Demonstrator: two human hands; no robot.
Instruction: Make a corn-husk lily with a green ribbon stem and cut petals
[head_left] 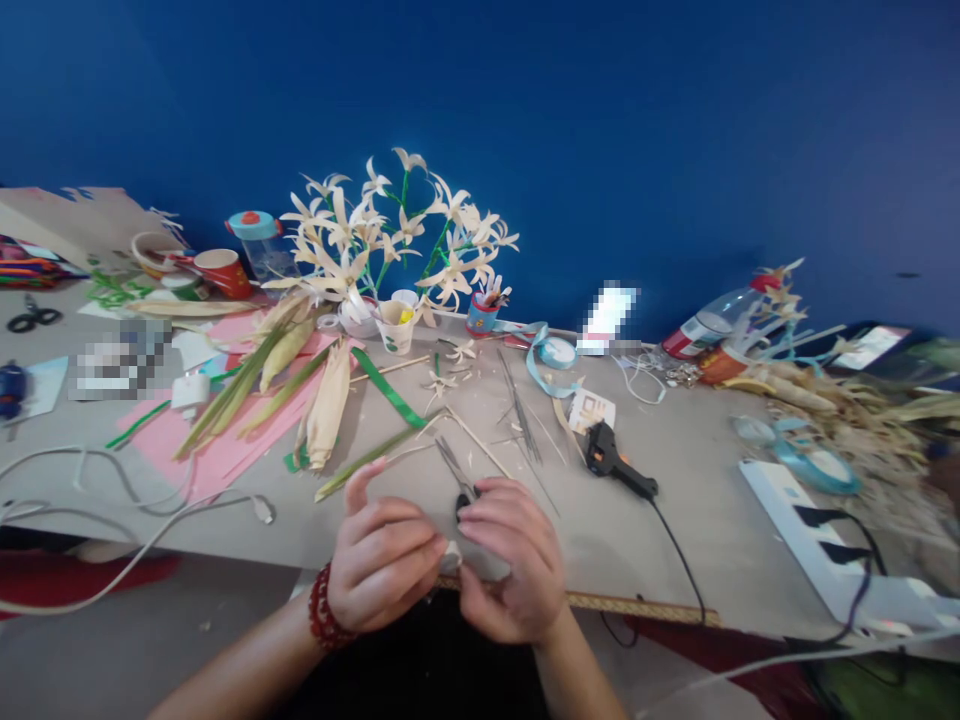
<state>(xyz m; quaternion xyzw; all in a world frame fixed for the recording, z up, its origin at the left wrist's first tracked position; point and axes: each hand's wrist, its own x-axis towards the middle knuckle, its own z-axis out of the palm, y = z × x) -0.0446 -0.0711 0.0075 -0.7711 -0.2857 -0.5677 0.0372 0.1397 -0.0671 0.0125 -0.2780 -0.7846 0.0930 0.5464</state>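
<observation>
My left hand (382,570) and my right hand (514,560) meet at the near edge of the grey table (697,500). Their fingers are curled and pinch a small pale piece (451,556) between them; what it is I cannot make out. My left wrist wears a red bead bracelet (322,610). Small scissors (459,478) lie just beyond my fingertips. A thin green stem (367,462) lies left of them. A black glue gun (619,463) rests to the right, its cord running off the table edge.
At the back stands a bunch of cream handmade flowers (390,235) on green stems. Corn husks (315,395) lie on pink paper (217,455). Cups, a red mug (223,271), blue ribbon (551,352), a white power strip (817,535) and cables crowd the table.
</observation>
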